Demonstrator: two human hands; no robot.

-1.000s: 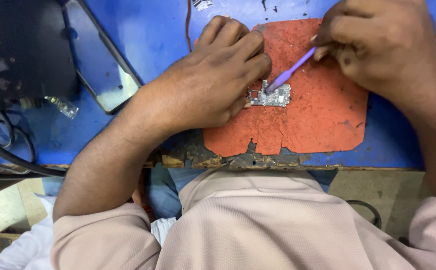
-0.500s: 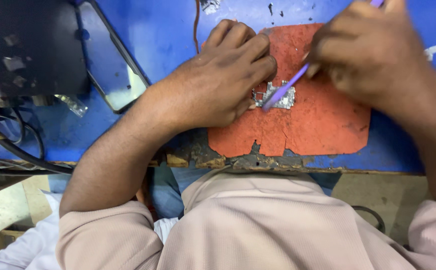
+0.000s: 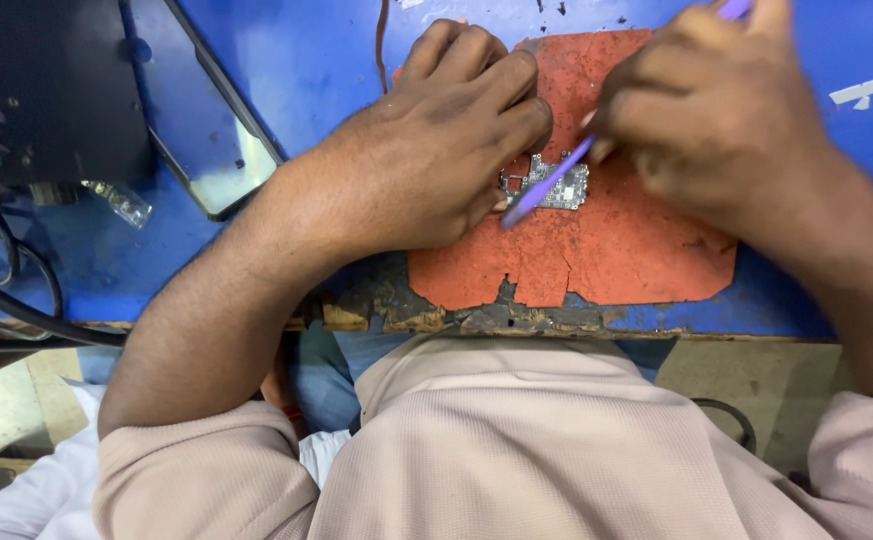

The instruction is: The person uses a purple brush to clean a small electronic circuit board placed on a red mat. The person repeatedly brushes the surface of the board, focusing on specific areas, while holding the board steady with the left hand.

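A small silver circuit board lies on a worn orange mat on the blue bench. My left hand rests on the mat with its fingers curled and pressed against the board's left edge, holding it in place. My right hand grips a thin purple tool like a pen. The tool slants down to the left and its tip lies at the board's lower left corner. Part of the board is hidden under my left fingers.
A phone with a dark frame lies face up at the left on the blue bench. A black unit and black cables sit at the far left. The bench's chipped front edge runs just above my lap.
My right hand has shifted the purple tool down and to the left across the board. My left hand has stayed on the board.
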